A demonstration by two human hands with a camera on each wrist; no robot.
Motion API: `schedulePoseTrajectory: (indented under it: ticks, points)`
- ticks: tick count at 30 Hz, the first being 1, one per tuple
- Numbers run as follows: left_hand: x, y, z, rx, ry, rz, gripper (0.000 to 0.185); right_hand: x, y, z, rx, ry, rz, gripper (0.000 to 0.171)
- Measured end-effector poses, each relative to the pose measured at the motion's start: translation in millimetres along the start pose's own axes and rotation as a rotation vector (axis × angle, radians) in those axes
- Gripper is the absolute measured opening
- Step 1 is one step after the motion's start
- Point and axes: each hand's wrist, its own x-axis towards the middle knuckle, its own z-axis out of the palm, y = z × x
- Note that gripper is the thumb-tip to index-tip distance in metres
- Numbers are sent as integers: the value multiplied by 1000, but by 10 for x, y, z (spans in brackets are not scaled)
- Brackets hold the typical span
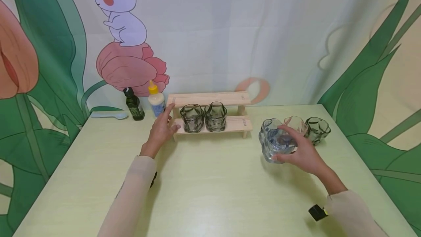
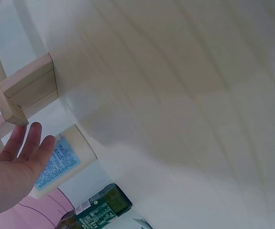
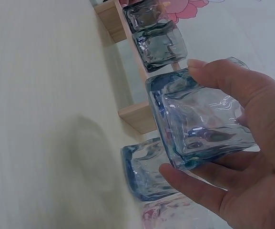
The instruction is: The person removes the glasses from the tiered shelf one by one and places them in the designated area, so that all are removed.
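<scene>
My right hand (image 1: 302,153) grips a clear bluish glass (image 3: 204,119) between thumb and fingers, lifted above the table. Another bluish glass (image 3: 149,169) stands behind it, partly hidden. Beside that are a pinkish glass (image 1: 295,123), partly covered by the hand, and a dark grey glass (image 1: 317,129). My left hand (image 1: 161,131) touches the left end of a two-tier wooden rack (image 1: 210,99), its fingers (image 2: 32,138) fairly straight against the wood. Two grey glasses (image 1: 192,118) stand side by side on the rack's lower shelf.
Left of the rack stand a bottle with a yellow cap (image 1: 156,100) and a dark green bottle (image 1: 133,104). A pale spoon (image 1: 110,115) lies at the table's back left. Behind the pale table (image 1: 210,185) hangs a printed curtain (image 1: 210,28).
</scene>
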Motion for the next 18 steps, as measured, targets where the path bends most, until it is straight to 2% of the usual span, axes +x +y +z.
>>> schedulePoseTrajectory:
  ticks: [11,18]
  points:
    - [4,3,-4,1,0,-1,84,-43,181,127,-6,5,-8,92]
    - [-5,11,-9,-10,-7,-12,85,-66,249,189,0,3,20,95]
